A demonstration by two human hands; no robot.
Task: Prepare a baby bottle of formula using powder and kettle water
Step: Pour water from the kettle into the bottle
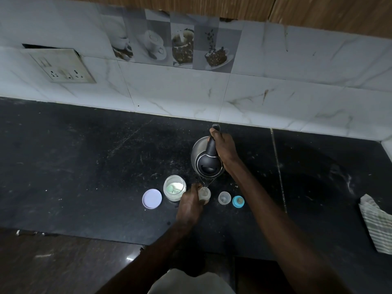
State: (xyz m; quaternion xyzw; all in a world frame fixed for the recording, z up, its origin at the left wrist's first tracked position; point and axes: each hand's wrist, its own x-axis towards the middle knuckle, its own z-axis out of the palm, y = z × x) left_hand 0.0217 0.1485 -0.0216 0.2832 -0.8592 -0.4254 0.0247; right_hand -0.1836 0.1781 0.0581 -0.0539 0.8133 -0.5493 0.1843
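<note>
Head view showed the water step under way. The right hand (222,147) gripped the black handle of the steel kettle (206,164), its fingers (214,132) curled round the handle with the thumb at the top end. The kettle was tipped toward the person, and a thin stream of water (204,183) fell from the spout into the open mouth of the baby bottle (205,194). The bottle stood upright on the dark worktop (84,166), directly below the spout. The left hand (189,203) held it from the left side, and its fingers (196,187) were wrapped round the bottle's body just under the rim.

The preparation looked done. The powder jar (174,187) stood open just left of the bottle with white powder and a pale green scoop (169,189) inside, and its round lid (151,198) lay flat beside it. On the bottle's right the clear cap (224,197) sat near the blue teat ring (238,201), both off the bottle. A striped cloth (375,225) lay well apart at the right edge.

How full the bottle was, and whether it already held powder, could not be told from this angle. I judged the task roughly midway. Left to do were stopping the pour at the right level, setting the kettle down, adding powder if none was in, screwing on the teat ring, capping and shaking.
</note>
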